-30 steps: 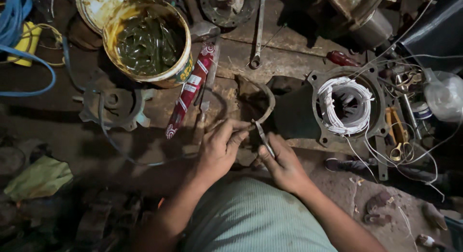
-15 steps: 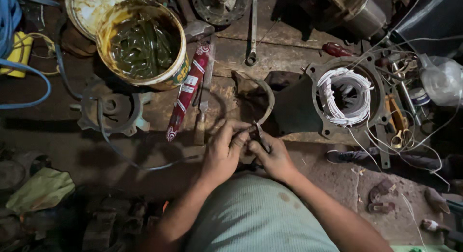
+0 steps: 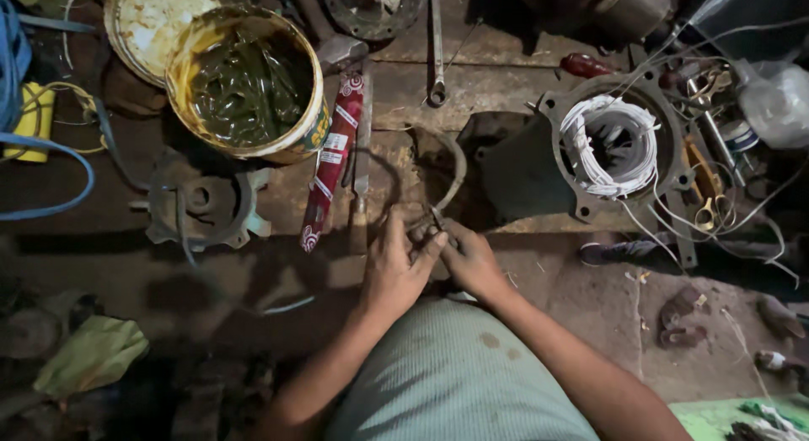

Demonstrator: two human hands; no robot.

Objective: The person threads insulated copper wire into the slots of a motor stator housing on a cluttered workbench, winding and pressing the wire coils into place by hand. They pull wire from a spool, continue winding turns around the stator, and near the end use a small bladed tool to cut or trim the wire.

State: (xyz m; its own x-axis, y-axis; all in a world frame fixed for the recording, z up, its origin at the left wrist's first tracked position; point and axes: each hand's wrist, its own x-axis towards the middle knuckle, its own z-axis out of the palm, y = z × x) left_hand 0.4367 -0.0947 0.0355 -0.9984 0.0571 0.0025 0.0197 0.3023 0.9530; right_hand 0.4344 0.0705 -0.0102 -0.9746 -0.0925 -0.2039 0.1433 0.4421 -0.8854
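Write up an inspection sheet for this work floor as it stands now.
Surface: dirty floor, stained.
Job's things: small metal piece pinched between both hands; too small to identify.
Clutter: grease tub, red tube, spanner, motor housing with white winding, cast cover, green rag.
Grippers: left hand and right hand touching, closed on the piece.
Cables: blue hose; white wires trailing from the housing.
Surroundings: dim, crowded.

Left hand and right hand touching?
Touching. Head view shows left hand and right hand pressed together at the fingertips around a small dark tool.
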